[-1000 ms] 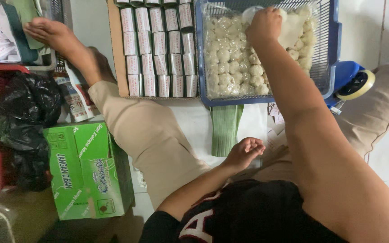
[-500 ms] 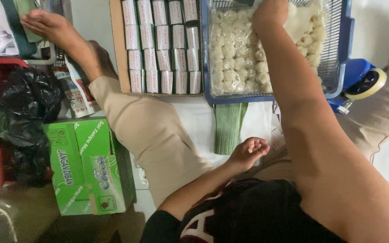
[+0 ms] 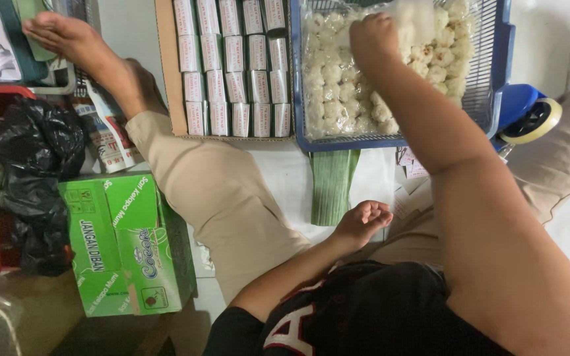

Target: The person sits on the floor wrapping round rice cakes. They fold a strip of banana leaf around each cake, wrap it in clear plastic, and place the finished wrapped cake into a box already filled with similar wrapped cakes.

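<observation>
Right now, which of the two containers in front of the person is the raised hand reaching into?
The blue wire basket of white balls; the right hand is inside. The cardboard tray of small packets lies untouched.

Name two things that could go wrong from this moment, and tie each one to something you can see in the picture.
1. The right hand reaches into the blue basket of white dumplings, gripping the clear plastic over them; a hard tug might tear it or tip pieces out.
2. The banana leaf strip lies loose on the white sheet beside the curled left hand; a passing forearm could sweep it away.
</observation>
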